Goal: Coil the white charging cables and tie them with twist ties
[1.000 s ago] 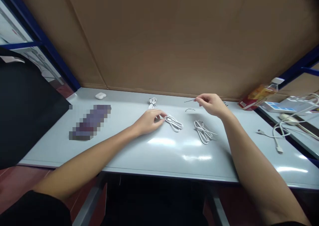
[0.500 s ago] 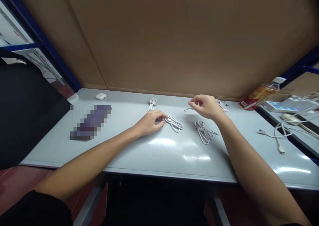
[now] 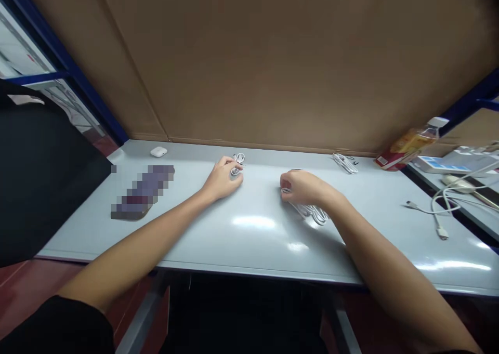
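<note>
My left hand (image 3: pixel 223 180) rests on the table with thumb and forefinger closed around the near end of a small coiled white cable (image 3: pixel 239 158), bound with a dark tie. To the right, my right hand (image 3: pixel 301 187) grips a white cable, whose loop (image 3: pixel 286 190) shows under the curled fingers. Loops of coiled white cable (image 3: pixel 318 214) lie below that hand, partly hidden by it; I cannot tell where one coil stops and the other starts. Farther back on the right lies another coiled white cable (image 3: pixel 345 162) with a dark tie at its end.
On the grey table (image 3: pixel 202 239), a white earbud case (image 3: pixel 158 152) and a blurred-out dark object (image 3: pixel 144 193) lie left. A tilted drink bottle (image 3: pixel 405 145) stands back right, near loose white cables (image 3: pixel 436 213). A brown panel (image 3: pixel 265 73) closes off the back.
My left hand has moved left from the middle coil to the small tied one. My right hand has come down and toward me, closing on a cable. The middle coil no longer lies at its former spot.
</note>
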